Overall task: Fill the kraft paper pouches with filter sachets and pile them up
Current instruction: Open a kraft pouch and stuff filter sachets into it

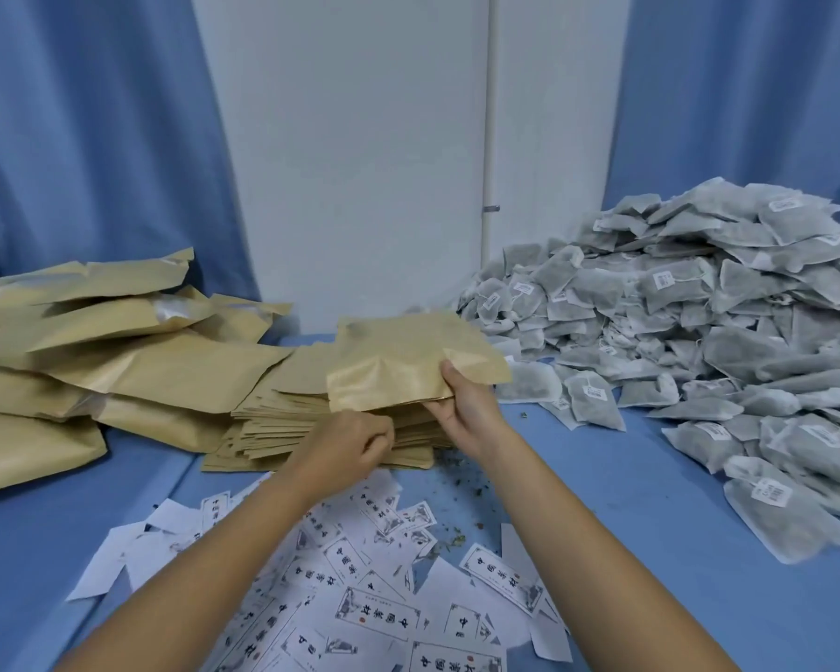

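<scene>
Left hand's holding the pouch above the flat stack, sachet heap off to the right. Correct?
No. The right hand holds the pouch, not the left hand, which is curled beside the stack. The head view shows it. The pouch is above the flat stack, and the sachet heap lies to the right.

One wide-angle view is given, taken from head height and directed forward and down across a blue table (651,502). The work is seen at close range: both forearms (592,550) are brought in from the bottom edge, and the kraft paper pouch (398,361) is framed almost at the centre. A white wall (340,162) and blue curtains (93,138) are taken in along the top, slightly bowed by the lens
</scene>
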Demonstrator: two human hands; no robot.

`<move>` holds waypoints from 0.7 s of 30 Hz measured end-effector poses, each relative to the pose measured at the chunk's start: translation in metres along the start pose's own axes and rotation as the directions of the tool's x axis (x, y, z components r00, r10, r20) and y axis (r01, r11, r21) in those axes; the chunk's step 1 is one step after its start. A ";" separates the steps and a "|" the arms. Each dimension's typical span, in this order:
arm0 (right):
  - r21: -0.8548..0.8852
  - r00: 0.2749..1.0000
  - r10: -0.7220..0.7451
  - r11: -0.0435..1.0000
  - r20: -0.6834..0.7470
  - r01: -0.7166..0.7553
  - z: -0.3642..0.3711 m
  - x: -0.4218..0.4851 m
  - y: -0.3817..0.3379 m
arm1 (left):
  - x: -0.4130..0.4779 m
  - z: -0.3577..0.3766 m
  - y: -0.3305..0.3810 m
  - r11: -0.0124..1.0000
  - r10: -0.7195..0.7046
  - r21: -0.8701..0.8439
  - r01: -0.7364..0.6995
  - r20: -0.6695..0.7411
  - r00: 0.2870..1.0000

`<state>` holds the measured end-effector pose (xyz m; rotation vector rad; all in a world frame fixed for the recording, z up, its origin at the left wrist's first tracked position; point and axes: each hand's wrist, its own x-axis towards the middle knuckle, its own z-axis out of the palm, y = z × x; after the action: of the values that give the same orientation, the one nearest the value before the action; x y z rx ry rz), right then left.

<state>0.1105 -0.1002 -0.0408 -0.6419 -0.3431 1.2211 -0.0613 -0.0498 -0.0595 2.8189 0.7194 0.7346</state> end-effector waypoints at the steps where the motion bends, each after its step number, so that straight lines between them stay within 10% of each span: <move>1: -0.006 0.999 -0.016 1.000 -0.051 0.015 -0.006 0.000 0.008 | -0.006 0.010 -0.006 0.956 -0.224 -0.198 0.216 -0.016 0.975; 4: -0.003 0.988 -0.012 1.000 -0.154 0.012 -0.018 -0.001 0.034 | -0.011 0.038 -0.004 0.530 -0.634 -0.667 0.524 0.099 0.767; 6: -0.017 0.984 -0.024 1.000 -0.175 0.022 -0.022 -0.006 0.051 | -0.006 0.047 0.005 0.021 -0.693 -0.920 0.392 0.269 0.669; 8: -0.053 0.984 -0.032 0.998 -0.176 0.023 -0.027 -0.010 0.068 | -0.003 0.054 0.006 -0.250 -0.726 -0.953 0.170 0.301 0.618; 14: -0.240 0.897 -0.187 0.966 -0.400 0.094 -0.053 -0.012 0.061 | -0.004 0.074 -0.001 -0.173 -0.872 -0.984 0.047 0.175 0.457; 21: -0.300 0.911 -0.202 0.950 -0.360 0.092 -0.067 -0.016 0.048 | -0.009 0.089 -0.008 -0.128 -0.879 -0.992 0.011 0.119 0.462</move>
<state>0.1074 -0.1237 -0.1209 -1.0625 -0.2252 0.8795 -0.0276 -0.0486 -0.1428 0.7006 0.8415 1.3184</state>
